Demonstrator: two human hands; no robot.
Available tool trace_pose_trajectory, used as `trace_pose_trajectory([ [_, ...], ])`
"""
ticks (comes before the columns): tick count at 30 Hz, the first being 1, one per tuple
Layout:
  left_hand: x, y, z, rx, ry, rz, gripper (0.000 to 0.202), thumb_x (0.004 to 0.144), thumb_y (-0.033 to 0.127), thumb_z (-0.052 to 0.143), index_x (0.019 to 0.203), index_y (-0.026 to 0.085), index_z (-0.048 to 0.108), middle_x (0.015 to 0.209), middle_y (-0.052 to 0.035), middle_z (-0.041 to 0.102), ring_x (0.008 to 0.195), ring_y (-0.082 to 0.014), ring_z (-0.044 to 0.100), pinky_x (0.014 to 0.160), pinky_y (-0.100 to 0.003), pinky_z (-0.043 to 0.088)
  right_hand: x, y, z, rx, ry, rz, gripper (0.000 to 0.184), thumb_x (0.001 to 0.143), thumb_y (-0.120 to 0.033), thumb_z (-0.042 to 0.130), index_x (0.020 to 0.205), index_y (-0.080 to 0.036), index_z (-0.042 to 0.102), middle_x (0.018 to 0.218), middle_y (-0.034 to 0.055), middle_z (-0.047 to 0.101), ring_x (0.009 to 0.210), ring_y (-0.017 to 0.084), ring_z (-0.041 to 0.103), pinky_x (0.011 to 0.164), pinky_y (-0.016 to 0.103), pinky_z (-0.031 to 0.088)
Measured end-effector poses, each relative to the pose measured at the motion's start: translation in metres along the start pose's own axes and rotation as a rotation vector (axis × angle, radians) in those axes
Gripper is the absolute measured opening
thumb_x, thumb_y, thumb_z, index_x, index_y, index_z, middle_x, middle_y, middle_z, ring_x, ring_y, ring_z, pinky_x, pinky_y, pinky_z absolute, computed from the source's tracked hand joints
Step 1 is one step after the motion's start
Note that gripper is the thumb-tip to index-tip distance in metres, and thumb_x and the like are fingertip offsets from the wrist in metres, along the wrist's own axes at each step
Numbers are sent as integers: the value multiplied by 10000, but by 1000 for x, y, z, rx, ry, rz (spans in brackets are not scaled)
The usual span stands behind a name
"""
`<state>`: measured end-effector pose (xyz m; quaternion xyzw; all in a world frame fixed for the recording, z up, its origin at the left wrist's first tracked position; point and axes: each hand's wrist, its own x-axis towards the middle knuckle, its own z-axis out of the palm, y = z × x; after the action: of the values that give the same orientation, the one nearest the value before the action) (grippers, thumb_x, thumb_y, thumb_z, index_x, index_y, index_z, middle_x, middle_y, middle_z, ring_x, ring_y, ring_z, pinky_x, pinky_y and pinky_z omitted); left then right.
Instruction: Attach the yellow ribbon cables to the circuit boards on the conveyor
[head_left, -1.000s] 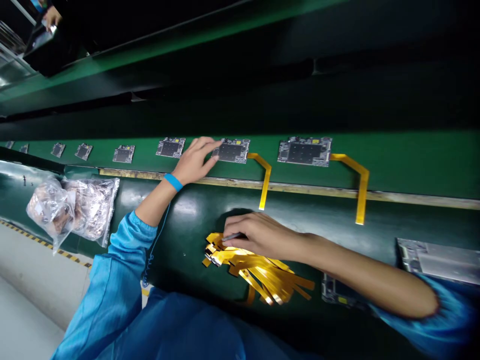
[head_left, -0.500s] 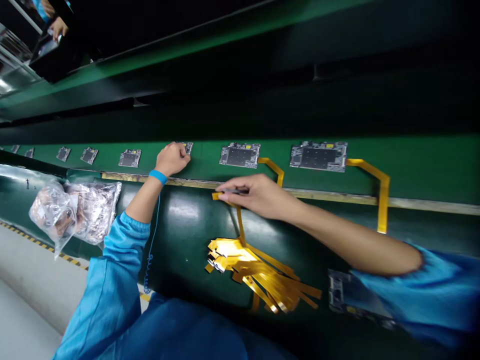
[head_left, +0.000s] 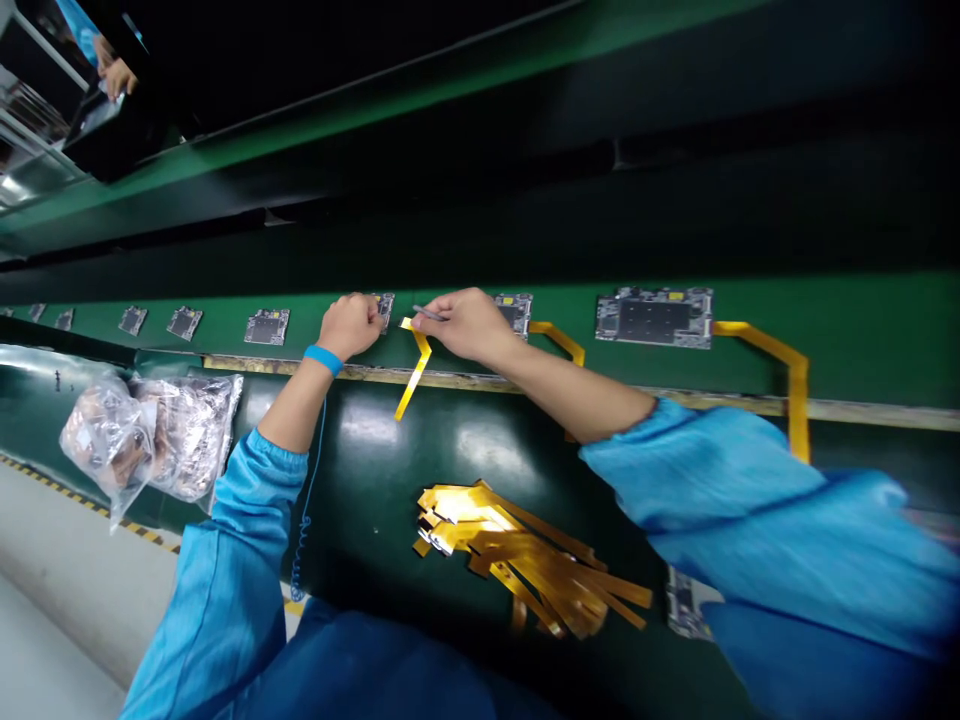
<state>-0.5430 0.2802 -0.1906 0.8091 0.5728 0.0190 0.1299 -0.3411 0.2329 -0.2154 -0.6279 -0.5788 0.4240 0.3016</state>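
Green conveyor belt (head_left: 862, 315) runs across the view above a dark green workbench (head_left: 375, 530), with a tan strip (head_left: 600, 392) along the edge between them and grey floor (head_left: 67, 590) marked by yellow-and-black tape (head_left: 97, 508) beyond the bench. Up at the far corner, a co-worker's hand (head_left: 118, 78) rests on a dark object.

Clear plastic bags (head_left: 154, 438) of foil-wrapped items lie together on the bench's end, just beside the left forearm. A loose pile of gold flex ribbons (head_left: 525, 560) sits on the bench, well apart from both hands.

Circuit boards (head_left: 652, 318) stand in a row along the belt, two with a ribbon attached and trailing over the tan strip. The left hand (head_left: 349, 327), with a blue wrist strap (head_left: 324, 360) and coiled cord (head_left: 304, 530), is curled over one board (head_left: 384, 308); whether it grips it, I cannot tell. The right hand (head_left: 465, 325) has its fingers closed on slim tweezers (head_left: 429, 313), and a single flex ribbon (head_left: 415, 362) hangs beside them, above the tan strip, between the hands.
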Motion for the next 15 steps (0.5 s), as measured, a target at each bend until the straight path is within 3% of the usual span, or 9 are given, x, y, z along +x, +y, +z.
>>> trace_pose_trajectory([
  [8,-8,-7,8,-102,50,135,166,925,101,619,837,203,717,921,-75,722,875,-234,683,853,-355,550,10,-15,5,-191,27,89,167,926,-301,762,849,-180,848,738,27,741,722,175,649,653,298,430],
  [15,-8,1,12,-108,25,161,177,934,78,607,842,195,702,944,-71,717,873,-220,664,860,-341,532,11,-7,1,-235,46,110,156,923,-304,756,861,-197,851,776,41,765,758,200,680,710,302,499],
])
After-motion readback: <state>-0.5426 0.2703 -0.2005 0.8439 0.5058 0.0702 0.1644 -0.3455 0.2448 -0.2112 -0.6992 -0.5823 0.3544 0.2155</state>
